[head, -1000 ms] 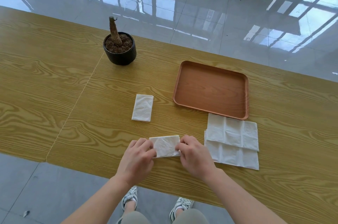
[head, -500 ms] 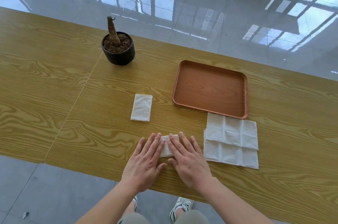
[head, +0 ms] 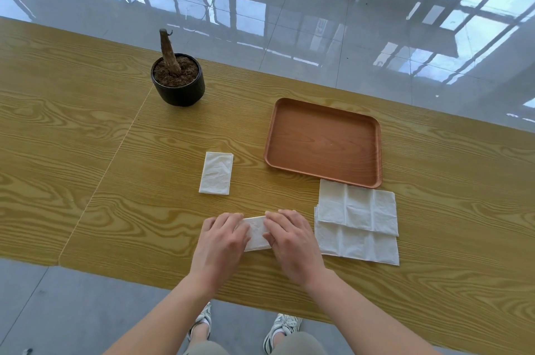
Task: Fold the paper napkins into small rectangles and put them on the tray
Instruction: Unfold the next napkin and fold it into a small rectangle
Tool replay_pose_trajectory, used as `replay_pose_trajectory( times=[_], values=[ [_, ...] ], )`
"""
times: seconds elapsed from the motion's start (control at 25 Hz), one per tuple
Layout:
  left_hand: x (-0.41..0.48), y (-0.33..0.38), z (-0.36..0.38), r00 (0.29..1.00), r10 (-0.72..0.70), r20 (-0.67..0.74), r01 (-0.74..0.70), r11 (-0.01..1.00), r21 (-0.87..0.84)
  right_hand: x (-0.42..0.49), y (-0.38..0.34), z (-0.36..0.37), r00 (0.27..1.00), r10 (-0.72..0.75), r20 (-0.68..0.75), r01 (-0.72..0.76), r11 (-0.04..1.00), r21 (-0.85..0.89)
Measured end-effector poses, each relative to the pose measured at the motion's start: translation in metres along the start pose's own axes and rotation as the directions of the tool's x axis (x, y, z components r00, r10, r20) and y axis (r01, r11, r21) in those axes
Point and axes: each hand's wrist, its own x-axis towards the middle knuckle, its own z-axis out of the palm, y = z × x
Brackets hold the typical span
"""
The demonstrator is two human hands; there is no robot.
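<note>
A small folded white napkin (head: 257, 233) lies near the table's front edge, pressed flat under both hands. My left hand (head: 221, 244) covers its left end and my right hand (head: 292, 241) its right end, fingers curled down on it. Another folded napkin (head: 216, 173) lies farther back on the bare wood. A stack of unfolded napkins (head: 357, 221) sits just right of my right hand. Behind that stack stands the brown tray (head: 324, 142), with nothing in it.
A black pot (head: 179, 88) with soil and a bare stem stands at the back left. A seam in the wooden table (head: 115, 149) runs diagonally left of the napkins. The table's front edge is just below my wrists; glossy floor lies beyond the far edge.
My fingers went from pinching the napkin's ends to lying flat over it, and now they have slid apart and curled, showing its middle again. Nothing else moved.
</note>
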Motion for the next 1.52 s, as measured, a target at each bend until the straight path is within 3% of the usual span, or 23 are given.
replay_pose_trajectory(
  times=[0.08,0.28,0.64,0.88,1.0,1.12,1.24,1.32,1.4,1.52],
  values=[
    [0.006,0.004,-0.006,0.992,-0.111,0.052,0.113,0.993,-0.026,0.012,-0.001,-0.003,1.0,-0.003,-0.015,0.003,1.0,0.01],
    [0.013,0.003,-0.012,0.939,-0.295,0.177,0.31,0.949,-0.065,0.033,0.001,-0.011,0.992,0.021,0.125,-0.019,1.0,-0.017],
    [0.022,-0.001,-0.013,0.892,-0.378,0.248,0.417,0.899,-0.13,0.046,0.001,-0.017,0.976,0.118,0.183,-0.138,0.985,0.101],
    [0.018,-0.002,-0.025,0.892,-0.392,0.226,0.452,0.793,-0.409,0.051,0.006,-0.029,0.953,0.209,0.22,-0.273,0.908,0.319],
    [0.014,-0.001,-0.03,0.847,-0.438,0.301,0.529,0.637,-0.561,0.05,0.005,-0.031,0.936,0.281,0.21,-0.348,0.826,0.444],
    [0.014,0.0,-0.03,0.754,-0.528,0.39,0.608,0.338,-0.718,0.043,0.003,-0.031,0.877,0.413,0.245,-0.47,0.636,0.612],
    [0.015,0.006,-0.028,0.655,-0.591,0.471,0.617,0.059,-0.784,0.029,-0.008,-0.026,0.765,0.53,0.367,-0.584,0.329,0.742],
    [0.014,0.011,-0.025,0.598,-0.634,0.491,0.608,-0.041,-0.793,0.022,-0.017,-0.024,0.683,0.51,0.523,-0.655,0.11,0.747],
    [0.014,0.013,-0.022,0.56,-0.666,0.492,0.598,-0.086,-0.797,0.018,-0.026,-0.022,0.662,0.424,0.618,-0.71,0.091,0.698],
    [0.014,0.011,-0.021,0.548,-0.686,0.479,0.583,-0.098,-0.807,0.021,-0.033,-0.017,0.683,0.438,0.585,-0.704,0.181,0.686]
  ],
)
